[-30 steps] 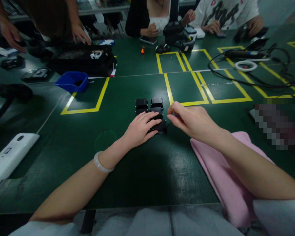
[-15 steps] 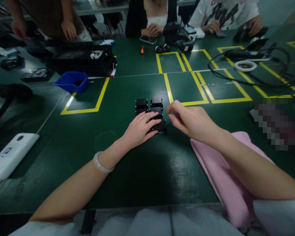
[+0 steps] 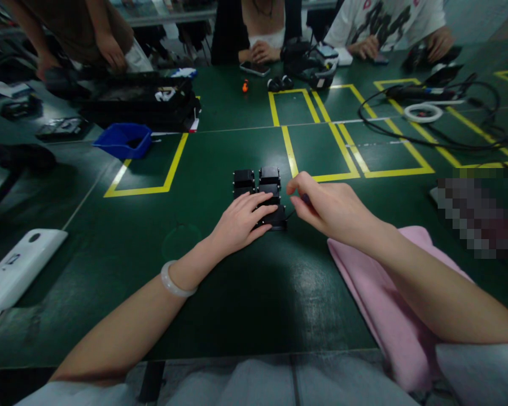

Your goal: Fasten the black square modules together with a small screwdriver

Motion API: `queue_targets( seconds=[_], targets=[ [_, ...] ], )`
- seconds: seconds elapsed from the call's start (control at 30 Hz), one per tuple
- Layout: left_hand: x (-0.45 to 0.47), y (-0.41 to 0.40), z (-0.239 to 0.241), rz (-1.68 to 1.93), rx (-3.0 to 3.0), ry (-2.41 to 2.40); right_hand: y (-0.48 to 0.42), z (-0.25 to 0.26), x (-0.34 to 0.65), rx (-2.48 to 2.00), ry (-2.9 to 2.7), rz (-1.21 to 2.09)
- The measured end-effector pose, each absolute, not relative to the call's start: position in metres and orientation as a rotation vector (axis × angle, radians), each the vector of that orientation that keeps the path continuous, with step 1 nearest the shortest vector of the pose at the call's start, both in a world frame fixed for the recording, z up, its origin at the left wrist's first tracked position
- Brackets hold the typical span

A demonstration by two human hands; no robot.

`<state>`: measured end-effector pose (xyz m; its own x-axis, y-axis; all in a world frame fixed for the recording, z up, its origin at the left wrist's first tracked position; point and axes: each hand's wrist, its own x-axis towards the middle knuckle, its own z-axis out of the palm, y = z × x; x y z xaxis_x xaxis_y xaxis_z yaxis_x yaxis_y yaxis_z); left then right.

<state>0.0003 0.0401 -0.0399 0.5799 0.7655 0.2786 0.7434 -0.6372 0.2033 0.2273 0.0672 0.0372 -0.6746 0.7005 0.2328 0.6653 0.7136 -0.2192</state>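
At least four black modules (image 3: 270, 176) are clustered on the green surface (image 3: 237, 293).
The nearest is pressed under the left hand (image 3: 239, 223), laid flat and open; one thin dark tool (image 3: 293, 214) is pinched in the grip of the right hand (image 3: 330, 206), beside the cluster.

Head camera looks forward-down (close) over table (image 3: 245, 304).

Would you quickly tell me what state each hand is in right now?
Left hand: open, fingers resting flat on the black blocks.
Right hand: pinched shut on a small dark piece; what it is cannot be told.
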Motion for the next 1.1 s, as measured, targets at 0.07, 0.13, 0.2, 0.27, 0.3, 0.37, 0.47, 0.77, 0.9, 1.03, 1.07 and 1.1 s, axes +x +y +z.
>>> queue_targets(
  seconds=[0.07, 0.13, 0.2, 0.27, 0.3, 0.37, 0.47, 0.77, 0.9, 1.03, 1.07, 1.1],
  targets=[
    [0.0004, 0.04, -0.0397, 0.538, 2.724, 1.306, 0.0674, 0.0366, 0.228, -1.053, -2.621, 0.172],
    [0.0005, 0.04, -0.0394, 0.537, 2.721, 1.308, 0.068, 0.0359, 0.2287, -1.041, -2.633, 0.159],
    [0.0006, 0.0402, -0.0391, 0.528, 2.732, 1.31, 0.0684, 0.0356, 0.2289, -1.054, -2.648, 0.136],
    [0.0007, 0.0403, -0.0391, 0.519, 2.741, 1.315, 0.0685, 0.036, 0.2287, -1.072, -2.648, 0.125],
    [0.0008, 0.0404, -0.0391, 0.519, 2.741, 1.316, 0.0683, 0.0363, 0.2285, -1.075, -2.641, 0.125],
    [0.0009, 0.0404, -0.0393, 0.529, 2.732, 1.315, 0.068, 0.037, 0.2281, -1.069, -2.632, 0.142],
    [0.0009, 0.0402, -0.0397, 0.538, 2.723, 1.311, 0.0679, 0.0369, 0.2282, -1.052, -2.626, 0.164],
    [0.0, 0.0403, -0.0405, 0.514, 2.745, 1.317, 0.0678, 0.0357, 0.2279, -1.037, -2.632, 0.149],
    [0.0003, 0.0403, -0.0401, 0.517, 2.737, 1.318, 0.0678, 0.0363, 0.2279, -1.02, -2.631, 0.176],
    [0.0005, 0.0401, -0.0396, 0.528, 2.73, 1.311, 0.0688, 0.0356, 0.229, -1.028, -2.651, 0.157],
    [0.0005, 0.0401, -0.0396, 0.522, 2.735, 1.312, 0.0688, 0.0356, 0.2291, -1.029, -2.648, 0.155],
    [0.0005, 0.0402, -0.0397, 0.517, 2.741, 1.313, 0.0687, 0.0356, 0.2291, -1.027, -2.64, 0.156]
  ],
)
